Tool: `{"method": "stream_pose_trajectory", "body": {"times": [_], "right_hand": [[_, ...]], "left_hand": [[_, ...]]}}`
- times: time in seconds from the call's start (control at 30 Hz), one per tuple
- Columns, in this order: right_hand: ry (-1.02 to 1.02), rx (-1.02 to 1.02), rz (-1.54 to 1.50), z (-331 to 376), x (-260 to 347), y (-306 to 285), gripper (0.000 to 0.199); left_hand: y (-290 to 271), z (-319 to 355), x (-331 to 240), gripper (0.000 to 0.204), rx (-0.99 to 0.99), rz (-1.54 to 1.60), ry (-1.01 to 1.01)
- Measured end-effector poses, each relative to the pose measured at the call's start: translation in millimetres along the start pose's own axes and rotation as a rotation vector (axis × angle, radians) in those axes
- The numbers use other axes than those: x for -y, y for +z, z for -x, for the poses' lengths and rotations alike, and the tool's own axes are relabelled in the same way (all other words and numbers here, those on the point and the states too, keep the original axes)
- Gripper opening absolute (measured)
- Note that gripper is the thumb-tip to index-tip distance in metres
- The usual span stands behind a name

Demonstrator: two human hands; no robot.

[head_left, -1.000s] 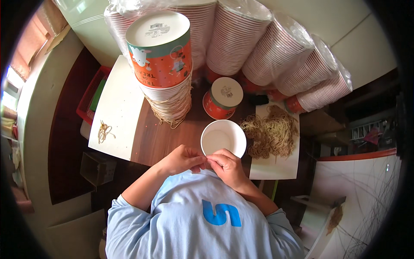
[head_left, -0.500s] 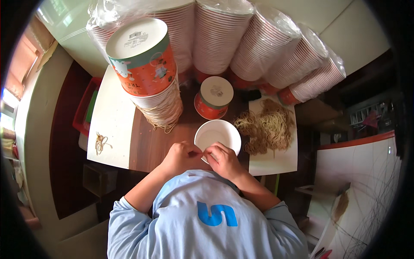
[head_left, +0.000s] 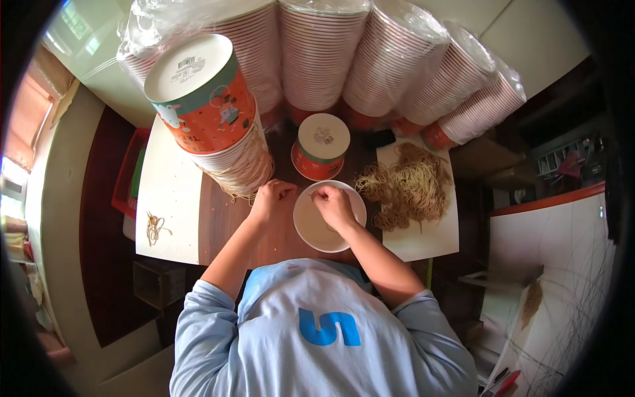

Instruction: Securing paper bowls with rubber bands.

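A white round paper bucket (head_left: 308, 230) stands on the brown table with its open mouth up. My right hand (head_left: 335, 205) is over its mouth, fingers pinched together; what they hold, if anything, is too small to name. To the left of the rim, my left hand (head_left: 272, 198) is closed in a pinch, and its contents cannot be made out either. Just beyond that hand rises a tall stack of upturned orange and green paper buckets (head_left: 221, 109), with tan cords (head_left: 254, 164) draped around its lower part. An upturned orange bucket (head_left: 323, 140) stands behind the open one.
A heap of tan cord (head_left: 418, 185) lies on the white board at the right. Several plastic-wrapped bucket stacks (head_left: 324, 59) line the table's back. A small cord bundle (head_left: 156, 228) lies at the left, near a red crate (head_left: 129, 173). A black object (head_left: 380, 139) sits behind the heap.
My hands were close together at the bucket's near rim. They have drawn apart and moved forward, the left toward the tall stack, the right over the bucket's mouth.
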State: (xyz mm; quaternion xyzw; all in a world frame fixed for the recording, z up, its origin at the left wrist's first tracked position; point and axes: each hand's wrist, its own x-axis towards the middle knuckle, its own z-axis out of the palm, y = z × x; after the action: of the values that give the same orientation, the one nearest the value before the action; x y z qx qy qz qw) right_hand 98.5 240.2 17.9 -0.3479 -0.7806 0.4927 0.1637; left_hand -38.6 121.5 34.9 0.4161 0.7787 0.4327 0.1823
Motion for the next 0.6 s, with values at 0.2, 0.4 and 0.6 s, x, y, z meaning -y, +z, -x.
{"method": "stream_pose_trajectory", "body": {"times": [0.2,0.4,0.6], "right_hand": [[0.017,-0.020,0.050,-4.0,-1.7,4.1,0.017],[0.037,-0.029,0.091,-5.9,-6.0,10.2,0.018],[0.047,-0.058,0.094,-5.8,-6.9,12.8,0.019]], "left_hand": [[7.8,-4.9,11.0,0.021,0.086,0.034,-0.030],[12.1,-9.8,15.5,0.020,0.105,0.048,-0.001],[12.7,-12.3,12.7,0.020,0.212,0.107,-0.146]]}}
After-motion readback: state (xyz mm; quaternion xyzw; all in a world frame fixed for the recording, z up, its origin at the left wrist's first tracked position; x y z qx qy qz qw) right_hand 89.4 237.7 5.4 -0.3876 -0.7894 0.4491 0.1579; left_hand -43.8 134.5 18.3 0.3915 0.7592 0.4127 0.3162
